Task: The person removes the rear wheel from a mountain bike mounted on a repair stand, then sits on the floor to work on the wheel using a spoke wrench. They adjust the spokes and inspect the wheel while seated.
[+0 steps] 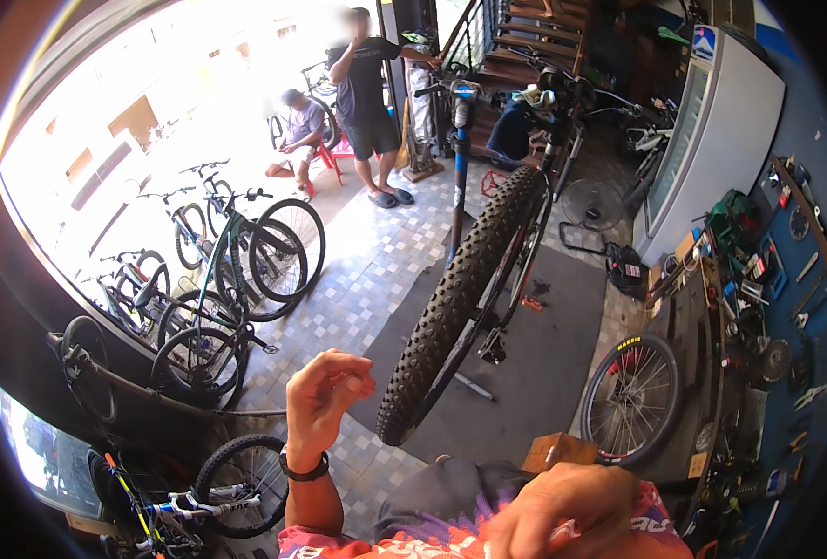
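Note:
A bicycle (505, 307) hangs raised in front of me, its wide knobby tire (465, 298) slanting from far right to near left. My left hand (328, 402), with a dark band on its wrist, is held up just left of the tire's near end, apart from it. Its fingers are loosely bent, with the thumb a little away and nothing visible between them. Close to my chest is my right hand (567, 512), smeared by motion. Its fingers are bent down, and whatever they may hold cannot be made out.
A blue stand post (459, 186) rises beside the bicycle over a dark mat (535, 391). A loose wheel (632, 399) leans at a bench on the right, near a tool wall (805, 279). Several bicycles (237, 252) stand left. One person (367, 93) stands and another (302, 130) sits beyond.

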Motion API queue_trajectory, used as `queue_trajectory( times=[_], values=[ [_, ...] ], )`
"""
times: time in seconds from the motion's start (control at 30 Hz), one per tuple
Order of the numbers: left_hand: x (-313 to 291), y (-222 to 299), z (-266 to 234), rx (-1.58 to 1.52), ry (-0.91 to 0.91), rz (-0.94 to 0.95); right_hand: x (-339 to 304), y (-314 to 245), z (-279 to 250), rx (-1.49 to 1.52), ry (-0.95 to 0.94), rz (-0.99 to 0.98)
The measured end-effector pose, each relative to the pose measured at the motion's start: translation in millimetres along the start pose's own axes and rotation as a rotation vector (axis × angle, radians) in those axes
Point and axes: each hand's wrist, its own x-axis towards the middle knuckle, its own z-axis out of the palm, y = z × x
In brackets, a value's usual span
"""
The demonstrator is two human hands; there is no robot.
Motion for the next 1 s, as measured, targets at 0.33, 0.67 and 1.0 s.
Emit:
queue_trajectory(
  times=[0.33,0.67,1.0],
  values=[
    [9,-1,70,-0.313,0.114,0.275,1,38,-71,-0.507,0.706,-0.14],
    [19,-42,115,-0.164,0.253,0.429,-10,53,-98,-0.555,0.733,-0.08],
    [21,-36,114,-0.245,0.278,0.371,-18,3,-107,-0.688,0.803,-0.204]
  ],
)
